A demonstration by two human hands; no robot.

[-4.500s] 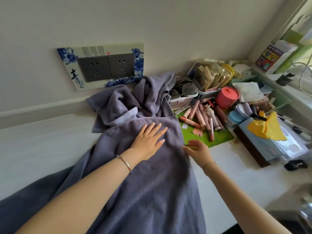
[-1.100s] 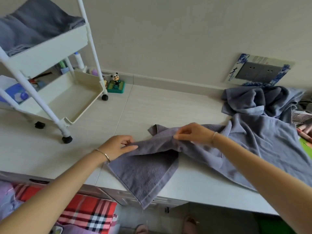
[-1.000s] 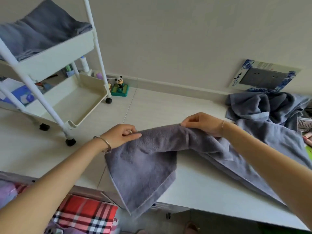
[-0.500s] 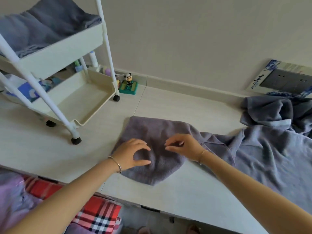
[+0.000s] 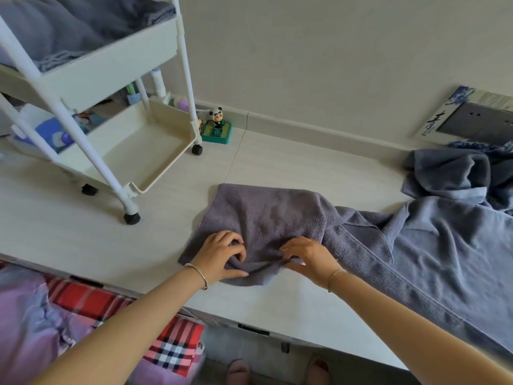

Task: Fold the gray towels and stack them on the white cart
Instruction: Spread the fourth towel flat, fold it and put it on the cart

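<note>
Your left hand [image 5: 219,254] and right hand [image 5: 308,255] both sit on the near edge of the gray towel [image 5: 266,215], close together but not touching. Each hand has its fingers curled down into the cloth and its thumb stretched along the hem, so a small ridge of towel is pinched up between them. The towel's left end lies as a flat flap on the pale tabletop [image 5: 83,232]. It reaches away from your hands toward the wall, and the rest trails off to your right.

The white cart [image 5: 116,59] stands on the tabletop to the left, well apart from your hands. Folded gray towels [image 5: 69,26] lie in its top tray. The frame cuts that tray off at the top and left, and it is blurred. The long part of the towel runs out of the picture at the right and bottom. Near the wall socket [image 5: 472,120] it meets a crumpled gray heap [image 5: 455,173], and you cannot tell where one cloth ends.
</note>
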